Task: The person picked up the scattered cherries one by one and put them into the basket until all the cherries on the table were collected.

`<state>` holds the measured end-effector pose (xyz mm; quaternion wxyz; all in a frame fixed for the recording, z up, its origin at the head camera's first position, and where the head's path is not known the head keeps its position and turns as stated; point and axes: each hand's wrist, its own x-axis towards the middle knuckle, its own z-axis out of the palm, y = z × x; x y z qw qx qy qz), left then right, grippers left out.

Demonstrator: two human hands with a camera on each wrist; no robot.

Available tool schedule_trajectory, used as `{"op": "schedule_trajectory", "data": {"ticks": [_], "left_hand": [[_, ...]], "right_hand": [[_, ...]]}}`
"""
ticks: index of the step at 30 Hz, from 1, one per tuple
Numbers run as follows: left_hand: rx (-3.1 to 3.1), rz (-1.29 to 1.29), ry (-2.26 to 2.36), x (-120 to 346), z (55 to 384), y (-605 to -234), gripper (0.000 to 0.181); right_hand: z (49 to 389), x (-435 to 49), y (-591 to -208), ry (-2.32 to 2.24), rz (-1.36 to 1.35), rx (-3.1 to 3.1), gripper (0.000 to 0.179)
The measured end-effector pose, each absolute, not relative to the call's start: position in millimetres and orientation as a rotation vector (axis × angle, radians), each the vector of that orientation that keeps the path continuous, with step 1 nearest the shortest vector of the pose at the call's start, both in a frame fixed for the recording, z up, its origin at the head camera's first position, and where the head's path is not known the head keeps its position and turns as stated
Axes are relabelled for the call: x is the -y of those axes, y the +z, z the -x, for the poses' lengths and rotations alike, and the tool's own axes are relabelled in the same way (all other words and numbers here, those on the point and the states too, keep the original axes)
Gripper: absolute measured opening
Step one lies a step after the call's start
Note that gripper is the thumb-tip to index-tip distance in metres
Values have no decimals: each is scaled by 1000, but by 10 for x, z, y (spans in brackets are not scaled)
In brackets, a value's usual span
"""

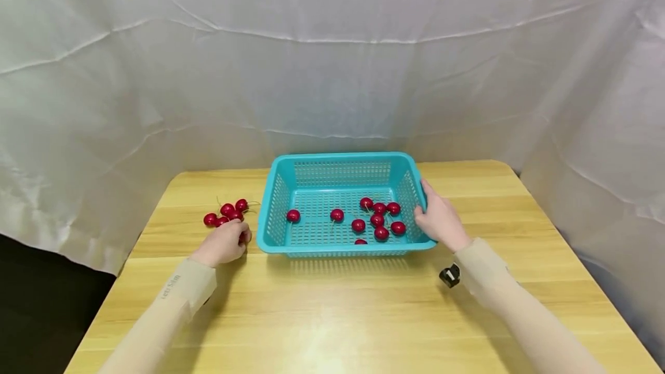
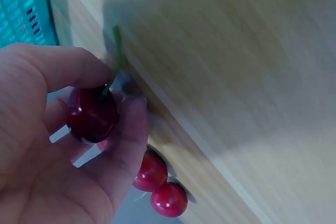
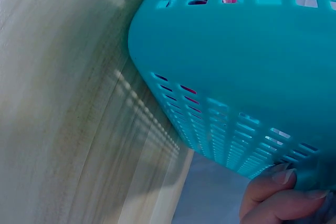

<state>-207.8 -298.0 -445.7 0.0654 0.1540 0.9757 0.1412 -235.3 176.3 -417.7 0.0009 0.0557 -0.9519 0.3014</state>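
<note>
My left hand (image 1: pixel 222 245) is low over the table, left of the blue plastic basket (image 1: pixel 337 157). In the left wrist view its curled fingers and thumb hold a dark red cherry (image 2: pixel 92 115) with a green stem. Beside that hand lies a small group of cherries (image 1: pixel 227 209) on the wood, partly hidden by it. My right hand (image 1: pixel 443 221) grips the basket's right rim; in the right wrist view its fingertips (image 3: pixel 283 178) curl at the basket wall. Several cherries (image 1: pixel 381 234) lie inside the basket, mostly toward its right side.
The light wooden table (image 1: pixel 322 316) ends at a back edge just behind the basket. Pale grey cloth (image 1: pixel 332 85) hangs behind and at both sides. A small black device (image 1: pixel 449 276) is at the right wrist.
</note>
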Motion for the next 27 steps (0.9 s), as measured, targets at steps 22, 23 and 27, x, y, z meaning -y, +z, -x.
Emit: {"op": "schedule_trajectory", "data": {"ticks": [22,23,27], "left_hand": [[-2897,-524,473,3054,2224,-4134,11],[-2892,-527,474,3061,2238,-4111,11],[-2858,-495,492,3062,2301,-3972,11]], "right_hand": [[2362,-1740,-4133,939,-161,3007,79],[2362,-1737,-4134,943,-160,3008,79],[2363,-1735,-4130,956,-163,3005,79]]}}
